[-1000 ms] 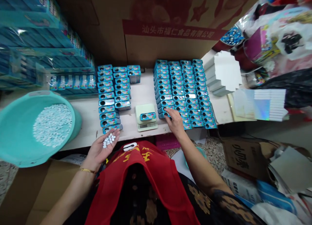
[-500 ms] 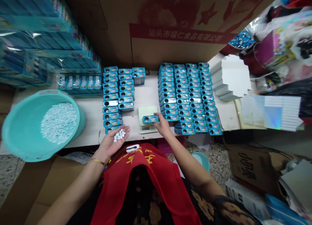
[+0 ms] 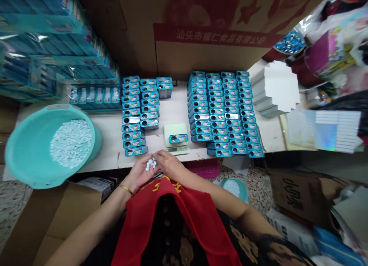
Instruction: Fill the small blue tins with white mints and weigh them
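Observation:
My left hand (image 3: 140,172) is cupped palm up in front of the table edge, holding a small heap of white tablets (image 3: 151,164). My right hand (image 3: 169,164) meets it from the right, its fingers bent together at the heap; whatever is between the fingertips is hidden. Just beyond the hands, a blue tin (image 3: 178,138) with a dark round hole at its left end rests on a pale kitchen scale (image 3: 175,128). Similar blue tins stand in rows, some left of the scale (image 3: 132,120) and more to its right (image 3: 218,112).
A turquoise basin (image 3: 15,154) of white tablets stands at the left. Behind it are stacked packs of blue tins (image 3: 94,93). A large cardboard box (image 3: 207,55) closes off the back. White card stacks (image 3: 280,89) sit on the right; a smaller turquoise tub (image 3: 245,189) is below the table.
My right hand has let go of the tin, leaving it on the scale, and has come left and toward me to the tablets. My left hand has shifted slightly right.

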Demonstrator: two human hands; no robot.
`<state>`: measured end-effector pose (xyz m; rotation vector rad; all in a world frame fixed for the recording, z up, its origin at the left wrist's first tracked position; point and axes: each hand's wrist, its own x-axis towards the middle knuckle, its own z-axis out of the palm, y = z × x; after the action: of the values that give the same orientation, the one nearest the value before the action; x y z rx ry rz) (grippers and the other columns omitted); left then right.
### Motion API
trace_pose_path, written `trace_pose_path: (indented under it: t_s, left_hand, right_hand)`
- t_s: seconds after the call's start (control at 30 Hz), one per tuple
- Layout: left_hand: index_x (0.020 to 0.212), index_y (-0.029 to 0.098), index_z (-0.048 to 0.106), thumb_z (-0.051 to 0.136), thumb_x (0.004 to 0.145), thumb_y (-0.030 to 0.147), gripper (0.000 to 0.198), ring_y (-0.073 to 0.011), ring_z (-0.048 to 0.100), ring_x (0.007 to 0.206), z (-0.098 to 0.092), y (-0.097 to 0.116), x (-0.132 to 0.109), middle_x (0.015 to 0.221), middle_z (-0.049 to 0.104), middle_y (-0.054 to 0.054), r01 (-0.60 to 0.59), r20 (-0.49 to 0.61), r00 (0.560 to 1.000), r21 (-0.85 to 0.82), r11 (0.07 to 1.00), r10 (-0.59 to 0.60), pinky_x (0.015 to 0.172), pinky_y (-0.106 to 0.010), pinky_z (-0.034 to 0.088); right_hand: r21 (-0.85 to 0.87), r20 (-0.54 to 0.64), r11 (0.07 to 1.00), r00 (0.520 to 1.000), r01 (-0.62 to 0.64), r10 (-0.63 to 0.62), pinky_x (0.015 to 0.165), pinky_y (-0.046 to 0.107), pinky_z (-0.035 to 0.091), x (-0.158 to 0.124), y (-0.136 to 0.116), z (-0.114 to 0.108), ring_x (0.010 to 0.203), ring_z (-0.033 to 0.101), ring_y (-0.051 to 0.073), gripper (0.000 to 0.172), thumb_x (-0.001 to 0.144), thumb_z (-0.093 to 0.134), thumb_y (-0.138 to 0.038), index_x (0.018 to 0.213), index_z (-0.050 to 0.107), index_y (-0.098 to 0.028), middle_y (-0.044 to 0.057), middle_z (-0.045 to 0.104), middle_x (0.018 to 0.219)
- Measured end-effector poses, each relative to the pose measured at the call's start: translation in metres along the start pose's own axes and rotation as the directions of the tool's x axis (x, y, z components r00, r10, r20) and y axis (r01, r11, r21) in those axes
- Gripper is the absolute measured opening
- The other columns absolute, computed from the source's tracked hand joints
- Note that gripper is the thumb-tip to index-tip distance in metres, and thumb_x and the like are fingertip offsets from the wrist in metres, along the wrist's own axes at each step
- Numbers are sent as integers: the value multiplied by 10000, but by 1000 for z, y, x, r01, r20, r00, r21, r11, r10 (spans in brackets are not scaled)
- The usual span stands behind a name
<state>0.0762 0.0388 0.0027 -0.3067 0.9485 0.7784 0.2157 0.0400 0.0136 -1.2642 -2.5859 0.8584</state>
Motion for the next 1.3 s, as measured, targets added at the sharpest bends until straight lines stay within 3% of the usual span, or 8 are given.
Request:
trace_pose_path:
  t_s: [0.17,0.4,0.53,0.7,0.93,1.07,1.17,1.3]
  left_hand:
    - [760,102,589,419,836,110,187,-154,635,659,-17,-8,-11,710,648,-84,76,-87,993,4,997,-75,715,-303,527]
    - [741,114,575,404,831,87,195,-150,635,645,-8,-7,-12,687,643,-70,50,-88,995,34,998,-47,720,-304,531]
    - [811,101,600,422,818,90,178,-158,637,651,4,-5,-2,685,650,-76,41,-18,999,49,998,-40,710,-307,535]
    - [962,28,599,425,815,103,240,-230,628,896,24,1,9,906,660,-181,2,114,993,59,998,-9,822,-344,498]
    - [997,37,590,457,808,128,247,-267,579,1018,20,9,6,1032,627,-218,-33,103,994,69,997,26,829,-349,497]
    - [994,43,586,438,823,129,241,-249,597,984,5,6,-1,1003,640,-198,-13,76,997,31,999,11,824,-345,500]
    - [880,72,598,422,839,134,191,-200,648,802,-4,0,-5,828,672,-129,25,74,997,2,1000,-25,762,-336,523]
    - [760,109,580,409,857,148,201,-145,634,626,-14,-7,-9,669,649,-54,57,7,998,-17,998,-57,647,-287,535]
  right_hand:
    - [-14,85,1000,996,-22,23,622,261,462,-4,-2,16,785,533,161,153,832,461,-166,983,485,-171,58,521,924]
    - [-62,73,995,994,-76,81,586,278,464,2,-7,12,791,535,182,139,843,411,-143,959,487,-162,74,523,910]
    - [96,-18,989,993,-116,118,679,270,457,-6,9,0,816,530,161,162,826,453,-161,981,500,-159,66,520,931]
    - [193,-232,959,939,-210,252,732,249,436,-7,40,-23,833,531,151,162,792,478,-133,942,536,-156,59,541,913]
    - [101,-236,949,919,-299,315,756,265,438,7,73,-41,851,559,164,208,806,475,-121,980,576,-172,63,590,942]
    - [114,-293,972,927,-208,233,812,259,427,-3,51,-35,930,544,158,202,859,433,-145,1014,563,-160,72,598,967]
    - [33,-116,999,993,3,1,778,260,439,-7,17,-22,896,534,157,166,861,460,-178,992,559,-167,60,588,949]
    - [-98,77,988,991,116,-109,695,264,454,-4,-12,-6,870,515,173,123,844,488,-160,949,544,-132,57,552,935]
